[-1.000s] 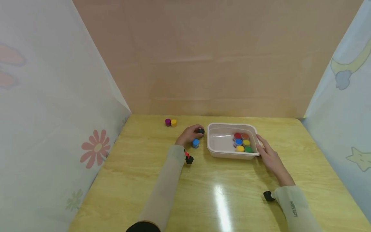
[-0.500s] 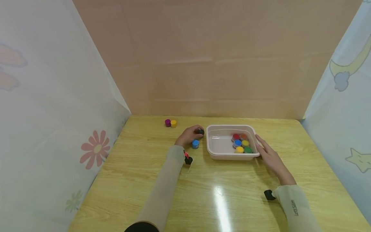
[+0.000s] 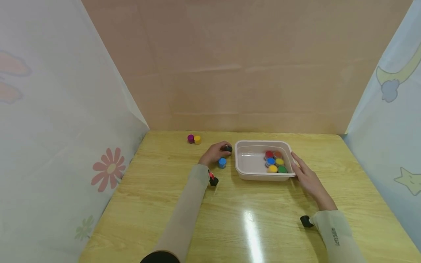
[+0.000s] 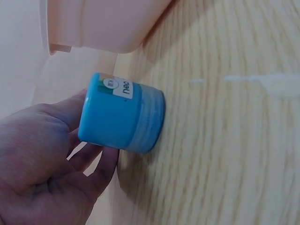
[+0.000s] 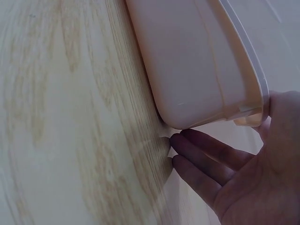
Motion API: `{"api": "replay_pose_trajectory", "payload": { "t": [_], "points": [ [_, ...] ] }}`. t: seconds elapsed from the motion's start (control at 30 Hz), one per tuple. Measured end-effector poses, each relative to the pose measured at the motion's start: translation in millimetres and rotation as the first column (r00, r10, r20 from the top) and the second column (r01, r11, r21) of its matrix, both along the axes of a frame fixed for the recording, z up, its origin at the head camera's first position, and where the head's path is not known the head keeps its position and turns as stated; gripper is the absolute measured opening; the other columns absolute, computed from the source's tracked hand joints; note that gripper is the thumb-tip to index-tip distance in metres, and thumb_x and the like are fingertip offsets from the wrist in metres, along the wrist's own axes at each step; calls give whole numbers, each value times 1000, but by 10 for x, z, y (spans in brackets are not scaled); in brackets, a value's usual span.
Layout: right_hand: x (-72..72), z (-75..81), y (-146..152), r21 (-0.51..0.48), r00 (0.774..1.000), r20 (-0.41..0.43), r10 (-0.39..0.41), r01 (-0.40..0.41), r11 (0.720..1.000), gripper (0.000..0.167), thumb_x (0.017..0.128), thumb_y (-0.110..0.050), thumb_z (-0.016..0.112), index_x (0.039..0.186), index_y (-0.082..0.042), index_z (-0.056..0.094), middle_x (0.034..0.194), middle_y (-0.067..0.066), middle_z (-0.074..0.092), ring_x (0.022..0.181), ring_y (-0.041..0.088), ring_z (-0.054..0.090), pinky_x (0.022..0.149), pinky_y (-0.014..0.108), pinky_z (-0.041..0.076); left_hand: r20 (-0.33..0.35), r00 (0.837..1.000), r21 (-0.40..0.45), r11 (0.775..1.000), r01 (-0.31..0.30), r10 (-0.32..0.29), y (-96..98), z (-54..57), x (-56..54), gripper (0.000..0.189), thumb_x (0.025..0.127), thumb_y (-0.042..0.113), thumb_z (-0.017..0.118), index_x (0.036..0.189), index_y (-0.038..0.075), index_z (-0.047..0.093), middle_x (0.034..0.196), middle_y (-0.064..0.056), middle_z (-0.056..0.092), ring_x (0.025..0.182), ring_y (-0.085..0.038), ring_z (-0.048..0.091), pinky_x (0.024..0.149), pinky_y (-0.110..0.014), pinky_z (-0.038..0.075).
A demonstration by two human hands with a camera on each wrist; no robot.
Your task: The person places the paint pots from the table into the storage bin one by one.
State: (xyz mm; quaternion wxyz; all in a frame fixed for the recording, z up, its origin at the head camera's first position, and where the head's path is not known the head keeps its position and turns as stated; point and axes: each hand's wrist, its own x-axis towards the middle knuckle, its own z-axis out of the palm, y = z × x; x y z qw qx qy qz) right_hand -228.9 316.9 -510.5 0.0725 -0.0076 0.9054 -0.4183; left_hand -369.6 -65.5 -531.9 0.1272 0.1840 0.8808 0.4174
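Note:
My left hand (image 3: 215,152) pinches a small jar with a black lid (image 3: 227,148) between thumb and fingers, just left of the pale pink plastic tub (image 3: 263,176). A blue jar (image 4: 110,112) stands upright on the table close by that hand, and in the left wrist view it hides the black-lidded jar. My right hand (image 3: 308,179) rests against the tub's right end. In the right wrist view its fingers (image 5: 201,154) lie nearly straight at the outer wall's lower corner, with the thumb near the rim. Several small jars with coloured lids (image 3: 270,162) stand grouped in the tub's right half.
A purple-lidded jar (image 3: 190,138) and a yellow-lidded jar (image 3: 197,140) stand side by side at the table's back left. A brown sheet (image 3: 246,73) rises behind the wooden table (image 3: 158,204). Patterned white sheets (image 3: 65,109) flank it on both sides.

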Motion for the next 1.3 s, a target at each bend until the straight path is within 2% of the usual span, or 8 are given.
{"api": "replay_pose_trajectory", "payload": {
  "t": [0.3, 0.57, 0.73, 0.8, 0.87, 1.03, 1.17, 1.3],
  "points": [
    [-18, -2, 2, 24, 1000, -7, -3, 3, 1000, 65, 110, -59, 24, 166, -37, 1, 164, 35, 20, 144, 66, 25, 107, 85, 22, -17, 1000, 23, 1000, -6, 7, -2, 16, 0, 29, 104, 29, 65, 132, 23, 63, 138, -8, 65, 132, -28, 59, 116, -50, 44],
    [-22, 3, -6, 57, 1000, -22, 12, -11, 998, 65, 111, -55, 24, 167, -31, 2, 162, 38, 23, 141, 67, 29, 106, 85, 24, -32, 998, 132, 990, -52, 57, -121, -122, -5, 29, 104, 31, 65, 130, 21, 60, 133, -6, 65, 127, -26, 62, 112, -44, 49],
    [-33, -24, -2, 55, 1000, -27, 15, -13, 998, 66, 111, -56, 24, 168, -31, 2, 163, 37, 22, 141, 66, 30, 106, 84, 25, 15, 996, 225, 970, -90, 89, -173, -78, 68, 31, 103, 30, 67, 131, 19, 59, 131, -6, 65, 122, -26, 65, 110, -44, 51],
    [-33, -23, -3, 53, 1000, -27, 14, -13, 999, 66, 111, -56, 24, 168, -30, 3, 163, 37, 22, 141, 66, 30, 106, 84, 26, 55, 993, 286, 951, -119, 108, -183, -35, 107, 32, 102, 30, 68, 131, 19, 60, 131, -7, 64, 118, -27, 67, 107, -43, 53],
    [-30, -6, -8, 55, 999, -29, 13, -11, 998, 66, 111, -55, 25, 168, -30, 3, 162, 37, 23, 141, 65, 31, 106, 83, 26, 102, 987, 363, 919, -152, 123, -179, 5, 125, 35, 101, 32, 69, 131, 18, 59, 130, -7, 63, 116, -30, 69, 106, -42, 54],
    [-20, 10, -11, 59, 999, -33, 10, -8, 998, 66, 111, -55, 24, 168, -28, 4, 159, 40, 26, 140, 66, 31, 106, 84, 26, 150, 980, 568, 800, -191, 128, -111, 134, 156, 40, 101, 28, 70, 133, 8, 58, 127, -15, 63, 114, -36, 70, 106, -47, 54],
    [-16, 1, -19, 59, 999, -39, 13, -10, 998, 66, 111, -55, 24, 168, -27, 5, 155, 43, 30, 139, 68, 31, 105, 84, 27, 145, 982, 655, 732, -186, 119, -58, 249, 216, 36, 102, 21, 67, 133, 4, 57, 125, -16, 64, 104, -24, 72, 102, -40, 57],
    [-12, 4, -31, 53, 999, -47, 12, -9, 999, 66, 112, -54, 24, 168, -26, 6, 156, 43, 30, 140, 67, 31, 105, 84, 26, 141, 989, 722, 679, -132, 42, -14, 342, 287, 35, 104, 10, 63, 136, 2, 55, 124, -15, 60, 103, -19, 70, 101, -36, 58]
  ]
}}
